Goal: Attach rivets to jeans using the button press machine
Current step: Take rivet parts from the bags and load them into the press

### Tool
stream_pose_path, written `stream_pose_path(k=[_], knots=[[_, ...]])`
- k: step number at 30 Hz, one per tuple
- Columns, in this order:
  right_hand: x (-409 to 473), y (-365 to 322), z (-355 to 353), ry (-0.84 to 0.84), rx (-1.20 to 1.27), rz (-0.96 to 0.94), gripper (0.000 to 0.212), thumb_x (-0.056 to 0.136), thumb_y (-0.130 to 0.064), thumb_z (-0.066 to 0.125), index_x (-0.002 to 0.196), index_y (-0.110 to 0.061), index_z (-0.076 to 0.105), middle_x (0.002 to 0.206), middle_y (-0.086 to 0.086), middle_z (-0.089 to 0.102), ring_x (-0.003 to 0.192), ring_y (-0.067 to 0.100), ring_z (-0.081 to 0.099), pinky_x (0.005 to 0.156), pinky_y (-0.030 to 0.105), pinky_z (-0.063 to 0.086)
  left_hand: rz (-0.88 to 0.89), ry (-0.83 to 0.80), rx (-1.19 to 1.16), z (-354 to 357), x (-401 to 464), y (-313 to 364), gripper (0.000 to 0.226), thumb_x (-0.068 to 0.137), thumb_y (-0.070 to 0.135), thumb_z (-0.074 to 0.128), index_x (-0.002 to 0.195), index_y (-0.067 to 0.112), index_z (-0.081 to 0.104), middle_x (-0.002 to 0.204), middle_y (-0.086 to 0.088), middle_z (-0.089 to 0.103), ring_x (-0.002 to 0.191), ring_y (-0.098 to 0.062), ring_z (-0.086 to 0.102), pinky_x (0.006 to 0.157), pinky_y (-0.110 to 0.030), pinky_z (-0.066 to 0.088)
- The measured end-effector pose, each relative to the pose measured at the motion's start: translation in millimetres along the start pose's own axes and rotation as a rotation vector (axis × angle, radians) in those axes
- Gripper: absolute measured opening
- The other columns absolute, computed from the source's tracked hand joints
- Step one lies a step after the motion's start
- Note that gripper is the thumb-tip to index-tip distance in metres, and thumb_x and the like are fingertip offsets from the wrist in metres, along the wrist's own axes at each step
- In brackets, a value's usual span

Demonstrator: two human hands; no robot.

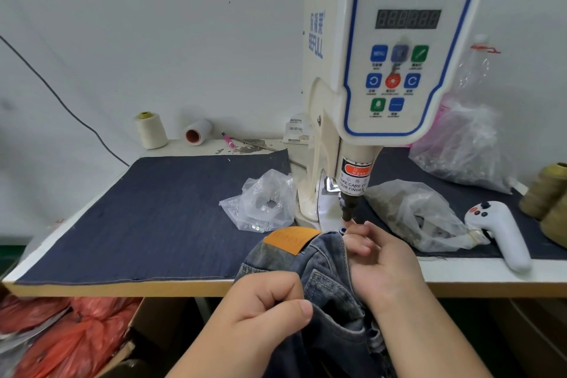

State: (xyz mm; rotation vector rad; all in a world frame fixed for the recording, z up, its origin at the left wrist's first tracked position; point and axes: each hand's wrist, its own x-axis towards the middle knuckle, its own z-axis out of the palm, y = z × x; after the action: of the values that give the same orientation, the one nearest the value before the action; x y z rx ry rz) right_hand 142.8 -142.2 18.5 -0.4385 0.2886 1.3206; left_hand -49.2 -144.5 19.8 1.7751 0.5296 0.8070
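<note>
2 hands, 1 jeans, 1 press

The tabletop carries a dark denim mat, spread ahead and to the left of the left hand. The press machine stands straight ahead of the right hand. A clear bag sits on the mat ahead of the left hand, another bag just right of the right hand's fingertips, then a white controller further right. Two thread spools and a pink pen rest far ahead to the left, by the wall. Jeans drape over the near edge.
</note>
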Motion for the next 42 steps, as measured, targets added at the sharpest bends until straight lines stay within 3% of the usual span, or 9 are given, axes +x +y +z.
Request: stream_pose_path(k=[6,11,14,21,24,28,33,39,42], knots=[[-16,8,-9,-0.124,0.288,0.061,0.017,0.092,-0.007,0.041,0.079,-0.002,0.052,0.055,0.001,0.043,0.033,0.012,0.033,0.031,0.019,0.029,-0.005,0.004,-0.023,1,0,-2,0.036,0.072,0.039,0.065,0.053,0.024,0.039,0.055,0.003,0.031,0.055,-0.011,0.029,0.055,-0.023,0.025],[-21,7,-15,-0.204,0.435,0.061,0.053,0.083,-0.002,0.041,0.136,-0.003,0.042,0.054,-0.002,0.043,0.034,0.011,0.033,0.03,0.018,0.029,-0.009,0.019,-0.041,1,-1,-4,0.037,0.072,0.039,0.065,0.054,0.021,0.039,0.057,-0.004,0.03,0.056,-0.014,0.029,0.057,-0.025,0.025],[-20,5,-21,-0.24,0.353,0.06,0.052,0.082,-0.001,0.041,0.13,0.018,0.044,0.054,-0.003,0.044,0.034,0.009,0.034,0.031,0.015,0.029,-0.015,0.018,-0.039,1,-1,-4,0.035,0.071,0.04,0.065,0.053,0.023,0.04,0.057,-0.002,0.031,0.056,-0.013,0.029,0.056,-0.025,0.025],[-15,-16,-32,-0.254,-0.282,-0.139,0.046,0.084,-0.019,0.052,0.123,0.007,0.053,0.063,0.006,0.051,0.045,0.011,0.04,0.035,0.021,0.037,-0.027,0.019,-0.012,6,8,-2,0.034,0.071,0.043,0.064,0.052,0.025,0.041,0.058,-0.001,0.032,0.057,-0.014,0.029,0.058,-0.027,0.025],[-32,-28,-49,-0.375,-1.092,-0.492,0.036,0.085,-0.023,0.063,0.121,-0.016,0.062,0.081,0.005,0.066,0.066,0.017,0.059,0.058,0.033,0.051,-0.017,0.014,-0.01,8,15,2,0.036,0.071,0.043,0.063,0.053,0.022,0.04,0.057,0.001,0.032,0.057,-0.013,0.03,0.057,-0.027,0.025],[-49,-38,-75,-0.651,-1.965,-0.751,0.059,0.071,-0.064,0.072,0.125,-0.046,0.057,0.123,-0.013,0.057,0.114,0.004,0.059,0.094,0.021,0.045,-0.032,-0.054,-0.03,12,25,3,0.032,0.071,0.04,0.061,0.054,0.022,0.041,0.055,0.004,0.032,0.055,-0.01,0.029,0.053,-0.025,0.025],[-57,-41,-72,-0.511,-1.914,-0.899,0.02,0.079,-0.036,0.068,0.098,-0.044,0.065,0.091,-0.013,0.066,0.085,0.006,0.063,0.075,0.016,0.046,-0.141,-0.227,0.164,4,46,-2,0.036,0.078,0.051,0.055,0.063,0.018,0.05,0.061,0.01,0.043,0.058,-0.006,0.04,0.056,-0.022,0.031],[-65,-35,-64,-0.567,-1.86,-0.848,0.014,0.078,-0.04,0.064,0.09,-0.038,0.07,0.089,-0.012,0.068,0.086,0.007,0.066,0.076,0.017,0.048,-0.326,0.333,0.583,-71,140,-57,0.022,0.095,0.019,0.05,0.088,0.033,0.065,0.086,0.007,0.069,0.074,-0.018,0.057,0.067,-0.029,0.044],[-65,-29,-64,-0.601,-1.822,-0.784,0.012,0.077,-0.034,0.065,0.088,-0.035,0.071,0.087,-0.012,0.067,0.084,0.006,0.066,0.073,0.012,0.046,-0.369,0.264,0.888,-88,167,-85,0.028,0.1,0.017,0.043,0.106,0.03,0.067,0.108,0.002,0.069,0.081,-0.016,0.061,0.073,-0.031,0.05]])
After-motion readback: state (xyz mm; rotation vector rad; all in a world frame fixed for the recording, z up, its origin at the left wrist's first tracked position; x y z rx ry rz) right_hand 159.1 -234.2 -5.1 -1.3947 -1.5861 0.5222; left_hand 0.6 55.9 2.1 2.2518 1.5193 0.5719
